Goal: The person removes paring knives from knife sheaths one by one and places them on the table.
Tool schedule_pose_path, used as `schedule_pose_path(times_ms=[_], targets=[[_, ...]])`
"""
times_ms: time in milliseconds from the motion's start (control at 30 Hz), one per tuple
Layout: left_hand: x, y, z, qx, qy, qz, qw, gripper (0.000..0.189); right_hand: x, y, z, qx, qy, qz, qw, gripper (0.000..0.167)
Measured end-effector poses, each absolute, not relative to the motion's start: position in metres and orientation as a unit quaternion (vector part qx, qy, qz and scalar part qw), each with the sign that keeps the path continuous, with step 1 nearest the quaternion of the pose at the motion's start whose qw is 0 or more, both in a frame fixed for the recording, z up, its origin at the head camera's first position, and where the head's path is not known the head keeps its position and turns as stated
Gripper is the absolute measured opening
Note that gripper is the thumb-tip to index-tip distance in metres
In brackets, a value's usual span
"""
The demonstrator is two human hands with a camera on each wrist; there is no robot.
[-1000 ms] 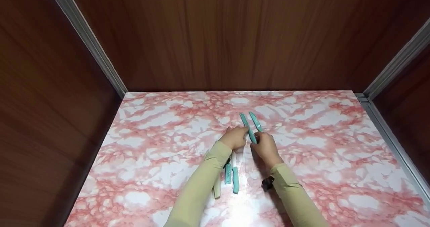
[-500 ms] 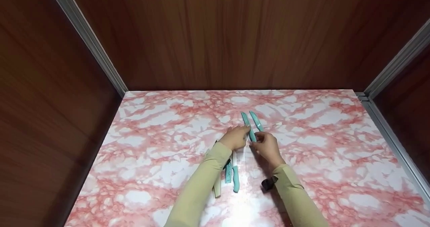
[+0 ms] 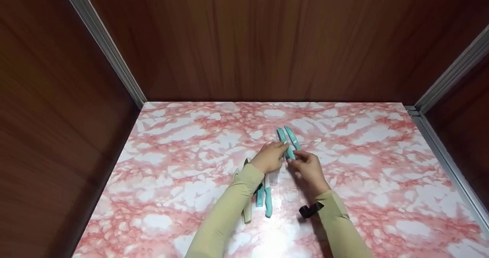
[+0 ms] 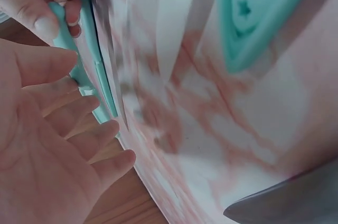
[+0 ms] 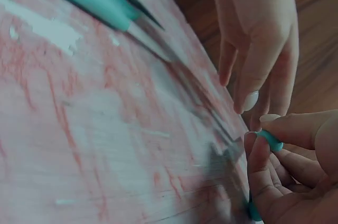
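Observation:
Thumb and fingers of my right hand (image 3: 308, 168) pinch the near end of a teal knife (image 3: 282, 135), whose blade seems covered by a teal sheath. My left hand (image 3: 270, 158) lies along that knife's left side, fingertips at it. From the left wrist view, the left hand's fingers (image 4: 68, 113) look extended and spread, with the teal knife (image 4: 108, 89) just past their tips. A second teal knife (image 3: 291, 136) with a white band lies close on the right, roughly parallel. Its near end is hidden behind the right hand.
Under the left forearm lie a bare-bladed knife with a teal handle (image 3: 268, 202), a teal sheath (image 3: 259, 197) and a pale green piece (image 3: 247, 214), partly covered. A dark blade (image 4: 290, 203) shows in the left wrist view. Brown panels (image 3: 244, 44) surround the marbled table (image 3: 363, 162).
Both hands have shifted slightly right with the pinched knife, narrowing its gap to the second knife. The items under the left forearm have stayed in place.

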State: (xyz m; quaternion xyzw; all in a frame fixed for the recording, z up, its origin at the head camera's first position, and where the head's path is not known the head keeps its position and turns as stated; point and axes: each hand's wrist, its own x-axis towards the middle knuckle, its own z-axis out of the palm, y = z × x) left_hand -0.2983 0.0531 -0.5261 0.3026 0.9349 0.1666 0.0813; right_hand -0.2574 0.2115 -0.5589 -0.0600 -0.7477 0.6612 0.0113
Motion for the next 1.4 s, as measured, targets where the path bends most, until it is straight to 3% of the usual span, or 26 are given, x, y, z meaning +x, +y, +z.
schedule_pose_path(times_ms=[467,1400], targets=[[-0.283,0.051,-0.526,0.338,0.932,0.134,-0.002,0.054,-0.246,0.222,-0.55,-0.063,-0.717,0.695,-0.002,0.037],[-0.248,0.054,-0.524,0.337,0.934,0.101,-0.053,0.057,-0.22,0.253,-0.539,-0.033,-0.72,0.692,-0.024,0.03]])
